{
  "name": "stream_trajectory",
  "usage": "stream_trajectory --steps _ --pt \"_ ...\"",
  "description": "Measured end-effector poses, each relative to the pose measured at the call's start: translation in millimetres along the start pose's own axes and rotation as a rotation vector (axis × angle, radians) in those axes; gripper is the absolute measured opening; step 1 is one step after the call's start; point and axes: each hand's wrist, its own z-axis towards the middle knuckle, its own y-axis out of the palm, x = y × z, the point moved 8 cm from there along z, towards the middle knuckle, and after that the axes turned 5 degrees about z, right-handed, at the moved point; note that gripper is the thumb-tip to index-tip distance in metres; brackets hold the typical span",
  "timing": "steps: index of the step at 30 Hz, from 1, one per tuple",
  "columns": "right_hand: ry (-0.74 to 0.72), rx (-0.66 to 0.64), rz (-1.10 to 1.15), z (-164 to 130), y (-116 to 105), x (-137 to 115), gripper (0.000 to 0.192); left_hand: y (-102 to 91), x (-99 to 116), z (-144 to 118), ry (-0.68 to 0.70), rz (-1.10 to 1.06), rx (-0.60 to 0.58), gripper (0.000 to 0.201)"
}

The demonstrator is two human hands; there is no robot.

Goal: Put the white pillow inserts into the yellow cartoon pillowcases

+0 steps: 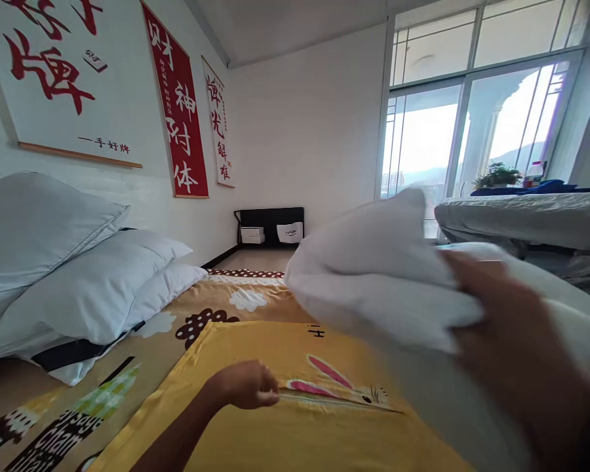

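A yellow pillowcase point(236, 432) with a printed rabbit lies flat in front of me, with a long slit across its middle. My left hand point(248, 385) is closed at the left end of this slit, its fingers curled against the yellow cloth; the fingertips are partly hidden. On the right, my right hand point(506, 328), blurred by motion, grips a corner of a white pillow point(373, 262). The pillow is raised and tilted above the right side of the pillowcase, and its lower part is smeared. My right fingertips are hidden in its folds.
Several white pillows point(98, 282) are piled at the left on a patterned brown bedsheet point(177, 367). A black low stand point(270, 219) with white boxes is by the far wall. At the right, a plastic-covered surface point(521, 213) stands below the window.
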Motion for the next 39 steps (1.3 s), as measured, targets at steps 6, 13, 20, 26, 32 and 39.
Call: stream_trajectory --steps 6,13,20,26,32,39 --pt "0.080 -0.458 0.027 -19 158 40 0.064 62.2 -59 21 -0.113 -0.026 0.088 0.020" --pt "0.088 -0.738 0.107 -56 269 62 0.070 83.6 -74 11 -0.199 -0.104 0.165 0.015" --pt "0.189 -0.644 -0.131 -31 235 72 0.069 83.7 -69 5 -0.114 -0.127 0.162 0.006" --pt "0.213 -0.351 -0.215 6 184 44 0.063 79.0 -57 0 0.100 -0.402 0.126 0.028" --pt "0.127 -0.457 -0.209 5 180 10 0.066 86.7 -60 -10 0.068 -0.578 -0.046 0.033" --pt "0.080 -0.923 -0.089 -50 271 10 0.054 90.0 -62 -11 0.060 -0.579 -0.097 0.019"
